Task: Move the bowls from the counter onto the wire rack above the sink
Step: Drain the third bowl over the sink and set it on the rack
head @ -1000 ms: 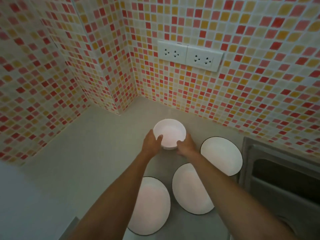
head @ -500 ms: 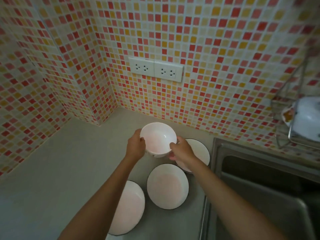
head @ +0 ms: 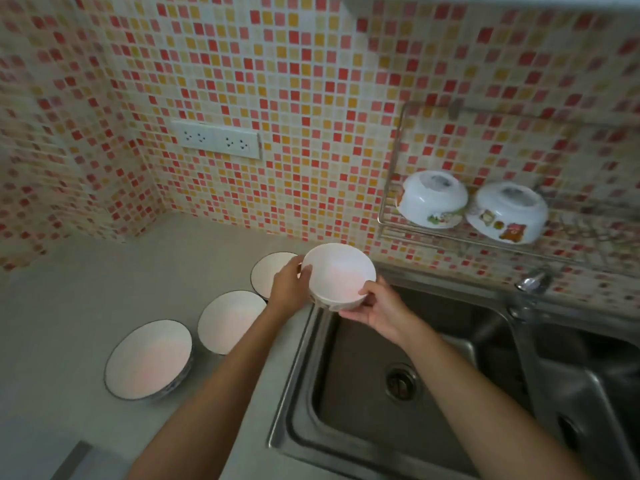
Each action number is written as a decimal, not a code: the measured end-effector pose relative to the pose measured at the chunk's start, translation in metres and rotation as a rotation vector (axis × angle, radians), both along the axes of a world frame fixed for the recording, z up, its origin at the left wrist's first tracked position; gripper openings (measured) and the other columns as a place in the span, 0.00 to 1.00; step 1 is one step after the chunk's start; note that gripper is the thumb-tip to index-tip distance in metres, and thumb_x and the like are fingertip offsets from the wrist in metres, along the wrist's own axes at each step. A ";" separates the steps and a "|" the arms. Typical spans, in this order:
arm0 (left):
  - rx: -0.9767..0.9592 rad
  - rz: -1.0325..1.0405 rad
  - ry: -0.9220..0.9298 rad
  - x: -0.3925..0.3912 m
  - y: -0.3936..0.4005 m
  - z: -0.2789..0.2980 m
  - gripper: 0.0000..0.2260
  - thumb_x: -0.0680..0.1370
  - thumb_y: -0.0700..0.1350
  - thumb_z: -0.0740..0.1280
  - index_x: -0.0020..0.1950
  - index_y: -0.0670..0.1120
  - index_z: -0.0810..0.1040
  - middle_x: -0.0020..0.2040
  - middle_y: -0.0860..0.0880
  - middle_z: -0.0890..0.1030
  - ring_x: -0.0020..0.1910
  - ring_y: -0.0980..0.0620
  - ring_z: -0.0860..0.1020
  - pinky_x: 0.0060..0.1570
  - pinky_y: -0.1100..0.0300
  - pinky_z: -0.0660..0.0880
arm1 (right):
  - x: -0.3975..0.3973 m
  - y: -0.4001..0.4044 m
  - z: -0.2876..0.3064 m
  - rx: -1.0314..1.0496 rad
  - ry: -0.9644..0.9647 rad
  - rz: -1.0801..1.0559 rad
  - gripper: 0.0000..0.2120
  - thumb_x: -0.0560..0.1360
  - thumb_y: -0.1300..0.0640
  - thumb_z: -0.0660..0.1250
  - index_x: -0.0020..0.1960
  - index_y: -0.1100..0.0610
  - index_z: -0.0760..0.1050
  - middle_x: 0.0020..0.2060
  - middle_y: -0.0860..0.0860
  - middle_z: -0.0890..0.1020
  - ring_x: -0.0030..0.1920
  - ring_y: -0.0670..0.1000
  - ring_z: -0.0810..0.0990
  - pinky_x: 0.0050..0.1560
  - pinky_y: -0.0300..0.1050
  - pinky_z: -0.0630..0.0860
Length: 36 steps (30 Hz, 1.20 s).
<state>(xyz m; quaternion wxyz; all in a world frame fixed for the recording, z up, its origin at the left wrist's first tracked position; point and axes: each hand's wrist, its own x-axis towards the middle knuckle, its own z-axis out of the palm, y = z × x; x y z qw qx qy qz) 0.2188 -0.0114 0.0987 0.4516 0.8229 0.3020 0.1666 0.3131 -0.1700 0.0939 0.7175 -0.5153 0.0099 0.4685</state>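
A white bowl [head: 341,273] is held upright in the air over the left edge of the sink. My left hand [head: 289,284] grips its left rim and my right hand [head: 379,308] cups its right side from below. Three dark-rimmed white bowls stand on the grey counter: a near one [head: 149,358], a middle one [head: 230,320], and a far one [head: 268,271] partly hidden by my left hand. The wire rack [head: 391,223] hangs on the tiled wall above the sink, with two white bowls upside down on it, a left one [head: 431,199] and a right one [head: 507,211].
A steel double sink [head: 398,379] fills the lower right, its tap [head: 530,282] at the back. A double socket [head: 216,138] sits on the mosaic wall. The grey counter [head: 79,306] runs left into the tiled corner.
Both hands have lifted the white bowl off the counter and carried it right, from near the corner to over the sink's edge. The view has swung right, showing the rack.
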 end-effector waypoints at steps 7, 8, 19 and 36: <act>0.092 -0.084 -0.001 -0.010 -0.108 -0.044 0.18 0.82 0.48 0.54 0.69 0.42 0.70 0.66 0.43 0.76 0.65 0.43 0.73 0.58 0.57 0.68 | 0.003 -0.113 -0.030 -0.107 -0.032 -0.126 0.29 0.74 0.70 0.59 0.70 0.48 0.65 0.64 0.58 0.68 0.58 0.65 0.73 0.51 0.65 0.80; 0.109 -0.097 0.058 -0.015 -0.119 -0.058 0.19 0.82 0.49 0.54 0.71 0.42 0.67 0.69 0.43 0.72 0.68 0.44 0.70 0.64 0.56 0.66 | 0.004 -0.126 -0.036 -0.129 -0.031 -0.142 0.29 0.73 0.70 0.59 0.70 0.48 0.65 0.65 0.58 0.67 0.59 0.65 0.72 0.51 0.66 0.79; 0.427 -0.381 0.538 -0.085 -0.179 -0.179 0.49 0.65 0.71 0.24 0.77 0.46 0.50 0.78 0.46 0.45 0.77 0.47 0.43 0.73 0.52 0.39 | -0.003 -0.204 -0.097 -0.397 -0.198 -0.223 0.34 0.72 0.68 0.64 0.71 0.43 0.63 0.69 0.50 0.65 0.64 0.64 0.70 0.40 0.58 0.82; 0.349 -0.295 0.508 -0.095 -0.182 -0.187 0.36 0.76 0.68 0.43 0.77 0.46 0.52 0.79 0.46 0.47 0.77 0.50 0.47 0.75 0.56 0.45 | -0.028 -0.221 -0.156 -0.680 -0.730 -0.059 0.43 0.64 0.69 0.73 0.74 0.47 0.62 0.66 0.52 0.69 0.63 0.51 0.68 0.57 0.39 0.68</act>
